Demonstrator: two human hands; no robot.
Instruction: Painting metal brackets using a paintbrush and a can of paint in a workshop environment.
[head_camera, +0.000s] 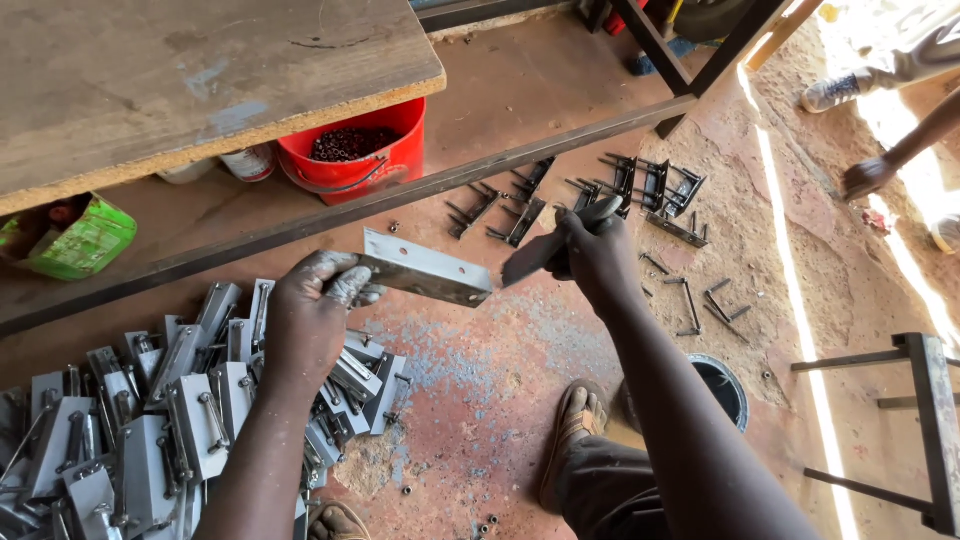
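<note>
1. forearms fill the lower frame, both reaching up from the near edge, with a sandalled foot (577, 425) on the red floor (500, 370) between them
2. left hand (315, 310) has its grip clamped on the near end of a flat grey metal plate (428, 268), fingers dusted pale; the plate juts out to the right of that grip, tilted slightly down
3. right hand (592, 250) has its grip closed round a dark tool (555, 243), whose flat blade points left and meets the free end of the plate
4. below and left of the left grip lies a heap of grey metal latch parts (150, 420), spread on the floor under the forearm
5. beyond the right grip sit dark metal brackets (640, 190) in a loose cluster, with more thin pieces (700, 300) to its right
6. above the left grip, under a worn wooden desk (200, 80), stands a red bucket (355, 150) with dark small bits inside
7. a green bag (75, 240) sits far left of the left grip
8. another person's hand (865, 178) shows far right, well apart from both grips
</note>
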